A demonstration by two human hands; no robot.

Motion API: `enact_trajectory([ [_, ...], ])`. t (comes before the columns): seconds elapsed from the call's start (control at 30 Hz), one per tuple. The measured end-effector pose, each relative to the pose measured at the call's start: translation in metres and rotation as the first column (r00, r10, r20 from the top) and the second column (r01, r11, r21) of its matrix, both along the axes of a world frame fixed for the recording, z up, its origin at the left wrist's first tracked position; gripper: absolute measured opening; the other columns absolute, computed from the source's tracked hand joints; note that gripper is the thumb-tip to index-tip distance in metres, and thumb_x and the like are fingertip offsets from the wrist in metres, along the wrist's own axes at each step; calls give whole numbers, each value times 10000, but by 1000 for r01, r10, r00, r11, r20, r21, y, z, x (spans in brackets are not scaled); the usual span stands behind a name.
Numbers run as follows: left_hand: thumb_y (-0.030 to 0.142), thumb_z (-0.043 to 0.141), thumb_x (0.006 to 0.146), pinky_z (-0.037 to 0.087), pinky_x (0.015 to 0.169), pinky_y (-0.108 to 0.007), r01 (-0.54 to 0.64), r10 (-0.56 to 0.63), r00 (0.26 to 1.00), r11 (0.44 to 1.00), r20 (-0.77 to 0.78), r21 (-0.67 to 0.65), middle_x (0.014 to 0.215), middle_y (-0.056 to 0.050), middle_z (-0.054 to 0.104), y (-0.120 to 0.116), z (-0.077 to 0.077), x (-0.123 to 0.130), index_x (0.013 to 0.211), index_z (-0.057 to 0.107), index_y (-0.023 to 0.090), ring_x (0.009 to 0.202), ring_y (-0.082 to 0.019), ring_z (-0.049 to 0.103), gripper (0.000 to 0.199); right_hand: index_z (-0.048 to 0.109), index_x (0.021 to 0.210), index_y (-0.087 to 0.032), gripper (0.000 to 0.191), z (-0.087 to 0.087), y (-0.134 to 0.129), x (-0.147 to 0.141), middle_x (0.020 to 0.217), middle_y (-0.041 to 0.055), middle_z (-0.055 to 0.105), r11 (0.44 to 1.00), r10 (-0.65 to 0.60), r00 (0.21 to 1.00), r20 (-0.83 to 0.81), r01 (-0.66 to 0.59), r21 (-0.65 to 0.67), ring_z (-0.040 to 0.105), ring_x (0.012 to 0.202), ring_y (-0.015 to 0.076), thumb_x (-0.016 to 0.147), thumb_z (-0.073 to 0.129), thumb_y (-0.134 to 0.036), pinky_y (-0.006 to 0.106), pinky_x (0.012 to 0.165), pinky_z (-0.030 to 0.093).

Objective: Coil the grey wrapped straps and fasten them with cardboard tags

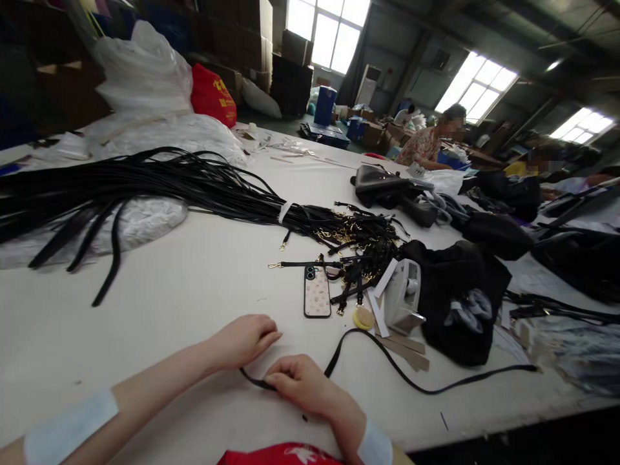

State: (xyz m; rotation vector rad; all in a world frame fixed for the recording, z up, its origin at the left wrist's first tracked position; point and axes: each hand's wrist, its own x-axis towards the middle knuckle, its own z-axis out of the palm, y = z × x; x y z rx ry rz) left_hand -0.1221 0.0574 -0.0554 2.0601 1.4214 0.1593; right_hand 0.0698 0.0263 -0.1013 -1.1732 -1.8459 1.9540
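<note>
A long black strap (411, 382) lies in curves on the white table, running from the right edge to my hands. My right hand (303, 381) pinches it near its left end, with a short piece curving out to the left. Just above that piece is my left hand (247, 339), its fingers curled together; whether anything is between them is hidden. Beyond my hands lies a phone in a patterned case (318, 294), beside a pile of black straps with gold clasps (358, 239).
A tape dispenser (404, 294), a yellow roll (363, 318) and card strips (409, 349) lie right of the phone. A black bag (460, 284) sits beyond them. Bundled straps (159, 177) stretch across the back left. A person (426, 142) works across the table.
</note>
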Motion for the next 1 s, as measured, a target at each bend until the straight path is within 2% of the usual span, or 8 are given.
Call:
enact_trajectory([
  [0.13, 368, 439, 917, 458, 756, -323, 105, -106, 994, 986, 1, 131, 963, -92, 705, 67, 14, 60, 961, 685, 196, 873, -244, 644, 303, 747, 886, -188, 315, -8, -3, 4, 552, -62, 470, 992, 67, 994, -89, -76, -97, 319, 489, 68, 720, 753, -456, 190, 428, 241],
  [0.27, 401, 564, 855, 464, 850, -379, 136, -139, 990, 976, 11, 169, 1031, -133, 679, 127, 10, 138, 1041, 664, 169, 987, -303, 625, 314, 734, 891, -205, 282, -7, -1, 9, 602, -50, 534, 993, 107, 993, -49, -109, -44, 387, 502, 71, 764, 711, -456, 171, 433, 289],
  [0.4, 361, 732, 723, 465, 867, -406, 148, -151, 989, 975, 7, 166, 1048, -209, 646, 157, 0, 195, 924, 665, 101, 1043, -366, 593, 336, 699, 963, -250, 272, -6, 1, 11, 637, -38, 574, 980, 123, 992, 13, -119, -157, 479, 483, 94, 828, 623, -473, 168, 410, 332],
  [0.5, 297, 599, 846, 486, 767, -321, 174, -183, 982, 976, 54, 133, 983, -147, 674, 161, 5, 205, 934, 642, 124, 920, -266, 634, 199, 705, 965, -264, 259, -10, 2, 12, 671, -36, 603, 985, 98, 995, -21, -100, -143, 484, 479, 91, 838, 612, -471, 173, 421, 352],
  [0.63, 333, 417, 951, 435, 605, -234, 216, -225, 964, 973, 144, 80, 826, -29, 673, 145, 34, 155, 959, 603, 172, 700, -152, 599, 246, 714, 974, -246, 261, -11, 6, 12, 630, -46, 588, 987, 100, 994, -32, -103, -121, 389, 405, 69, 855, 592, -444, 172, 363, 304],
  [0.77, 432, 460, 919, 378, 598, -239, 176, -180, 974, 983, 138, 44, 745, 2, 610, 102, 58, 45, 834, 599, 194, 668, -147, 531, 288, 711, 892, -194, 200, -3, 6, 13, 563, -53, 549, 988, 118, 991, -69, -124, -89, 353, 396, 55, 859, 593, -352, 161, 362, 284],
  [0.9, 447, 426, 925, 353, 538, -242, 82, -87, 994, 994, -63, -75, 644, 6, 581, 31, 42, -59, 717, 598, 199, 569, -140, 493, 366, 697, 886, -184, 214, 0, 6, 14, 537, -59, 515, 980, 147, 986, -81, -156, -127, 341, 394, 57, 868, 586, -367, 176, 366, 249],
  [1.0, 411, 493, 888, 418, 636, -273, -90, 74, 980, 993, -186, -80, 762, -39, 634, -23, 16, -103, 789, 632, 194, 684, -189, 572, 275, 684, 885, -174, 274, -2, 7, 14, 512, -65, 485, 979, 115, 983, -142, -136, -150, 319, 421, 61, 878, 574, -425, 187, 407, 233],
])
